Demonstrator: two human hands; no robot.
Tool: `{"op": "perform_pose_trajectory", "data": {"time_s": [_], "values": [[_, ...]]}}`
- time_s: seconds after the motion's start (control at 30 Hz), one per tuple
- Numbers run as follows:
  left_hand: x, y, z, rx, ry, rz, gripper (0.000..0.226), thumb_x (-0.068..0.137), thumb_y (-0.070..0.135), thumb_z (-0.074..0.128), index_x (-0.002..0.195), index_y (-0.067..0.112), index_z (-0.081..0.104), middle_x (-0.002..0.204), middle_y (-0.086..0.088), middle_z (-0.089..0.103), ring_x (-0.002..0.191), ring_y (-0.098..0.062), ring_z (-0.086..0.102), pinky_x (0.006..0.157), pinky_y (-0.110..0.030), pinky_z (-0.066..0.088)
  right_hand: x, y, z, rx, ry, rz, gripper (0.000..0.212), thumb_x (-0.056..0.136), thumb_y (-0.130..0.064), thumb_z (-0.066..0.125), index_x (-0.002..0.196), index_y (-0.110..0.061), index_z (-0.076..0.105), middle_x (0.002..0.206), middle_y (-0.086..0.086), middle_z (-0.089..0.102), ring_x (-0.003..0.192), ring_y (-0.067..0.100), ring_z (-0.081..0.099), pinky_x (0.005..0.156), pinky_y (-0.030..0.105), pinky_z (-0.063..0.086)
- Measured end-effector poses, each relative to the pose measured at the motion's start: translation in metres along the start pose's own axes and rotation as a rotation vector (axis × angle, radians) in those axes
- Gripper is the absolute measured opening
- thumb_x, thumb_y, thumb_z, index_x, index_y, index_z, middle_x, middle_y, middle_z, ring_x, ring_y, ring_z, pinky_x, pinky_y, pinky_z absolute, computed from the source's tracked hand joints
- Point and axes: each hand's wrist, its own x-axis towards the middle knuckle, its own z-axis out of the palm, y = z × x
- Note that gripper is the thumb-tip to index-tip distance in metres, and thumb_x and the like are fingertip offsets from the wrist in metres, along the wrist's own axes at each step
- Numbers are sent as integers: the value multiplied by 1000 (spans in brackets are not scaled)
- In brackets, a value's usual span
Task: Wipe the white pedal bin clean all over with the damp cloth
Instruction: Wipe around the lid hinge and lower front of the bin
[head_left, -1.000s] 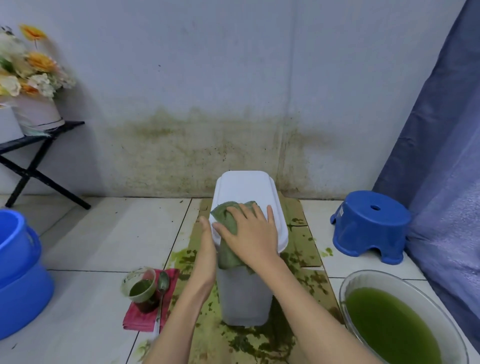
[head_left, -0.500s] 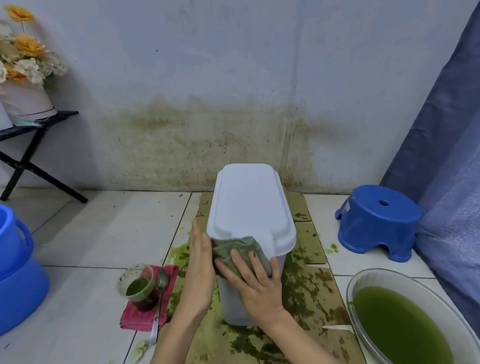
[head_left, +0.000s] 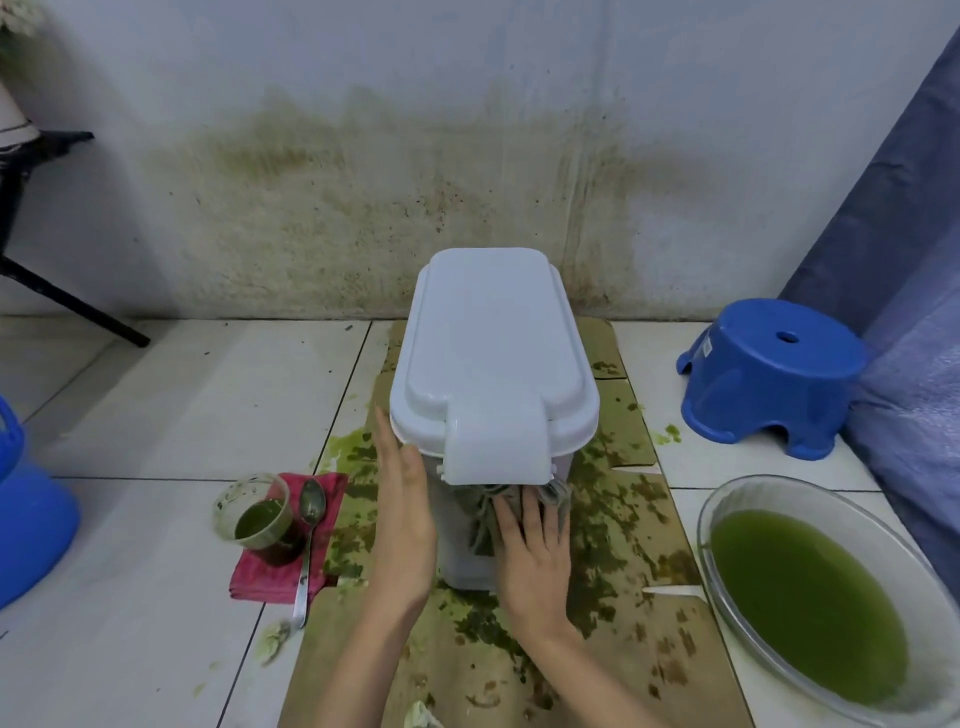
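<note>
Pressing flat against the near face of the white pedal bin (head_left: 493, 358), the right hand (head_left: 535, 551) has its fingers spread over the damp cloth (head_left: 498, 512), a grey-green bunch pinned to the bin wall just below the lid's front flap; the hand is not curled round the cloth but pushes it with an open palm. The left hand (head_left: 402, 514) lies open, fingers straight and together, flat against the bin's left side near the rim, grasping nothing. Both bare forearms reach in from the near edge.

The bin stands upright with its lid closed on a sheet of brown cardboard (head_left: 649, 670) spread over the tiled floor (head_left: 182, 405); the cardboard is blotched with dark green smears all round the bin's base.

To the left of the hands, a folded red cloth (head_left: 260, 577) lies on the floor and carries a clear plastic cup (head_left: 257, 512) partly filled with green liquid, with a metal spoon (head_left: 309, 540) lying beside the cup, its handle pointing toward the near side. At the near right sits a clear bowl (head_left: 727, 514) holding green liquid. At the left edge part of a blue bucket (head_left: 31, 525) shows.

Farther off on the right, a blue plastic stool (head_left: 769, 374) stands next to a blue curtain (head_left: 904, 260). Behind the bin, the far wall (head_left: 415, 104) is stained green-brown along its lower part.
</note>
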Motion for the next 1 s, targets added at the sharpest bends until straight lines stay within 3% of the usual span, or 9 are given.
{"op": "perform_pose_trajectory", "data": {"time_s": [0.13,0.17,0.23,0.33,0.47,0.57,0.7,0.83,1.0], "values": [[-9,6,2,22,34,24,71,78,81,15,140,57,-10,148,40,-8,138,15,-5,118,-30,4,-24,-16,-20,240,-161,438,93,78,12,58,149,-26,12,157,-15,-12,137,25,34,80,32,55],[-9,10,2,29,44,22,68,79,79,15,138,58,-11,149,37,-11,139,12,-7,120,-35,3,-19,-18,-30,381,-166,594,86,87,9,51,149,-31,7,157,-16,-8,136,19,35,87,34,54],[-6,25,2,50,59,26,61,83,75,13,135,58,-11,150,33,-13,141,8,-9,120,-39,1,5,-19,-52,662,-112,957,58,99,-9,37,141,-39,9,157,-10,9,142,11,22,113,35,31],[2,54,6,106,62,85,66,85,68,13,143,45,-10,153,25,-10,141,5,-13,120,-38,-2,58,-4,-80,979,46,1358,50,103,-25,32,147,-40,12,154,-6,23,141,17,24,115,37,22],[21,78,11,292,35,145,57,97,53,13,148,34,-7,157,14,-10,143,-5,-16,119,-38,-4,128,9,-129,1123,110,1147,51,103,-29,31,147,-41,10,154,-16,16,136,3,20,114,31,20],[36,78,14,377,76,46,63,96,44,9,150,12,5,160,-2,2,146,-22,-4,118,-49,4,161,0,-148,1001,-174,798,51,102,-29,31,148,-35,9,149,-22,15,133,-6,14,109,19,15],[37,69,21,511,113,30,60,100,39,10,151,9,-1,160,-2,-4,147,-17,-8,118,-41,-6,183,-11,-125,503,-604,320,45,100,-40,33,144,-40,26,155,-15,20,145,8,7,118,38,13],[40,61,22,570,127,58,54,102,33,13,150,16,-4,159,4,-9,145,-9,-11,117,-34,-8,228,-9,-94,127,-899,192,54,95,-61,20,145,-43,23,158,-15,8,146,13,-2,116,49,0],[42,58,23,605,132,60,53,101,34,11,150,21,-4,153,16,-14,144,-4,-13,116,-30,-10,293,4,-17,36,-949,207,57,94,-61,17,148,-40,15,159,-9,4,147,22,-1,115,54,-1]]}}
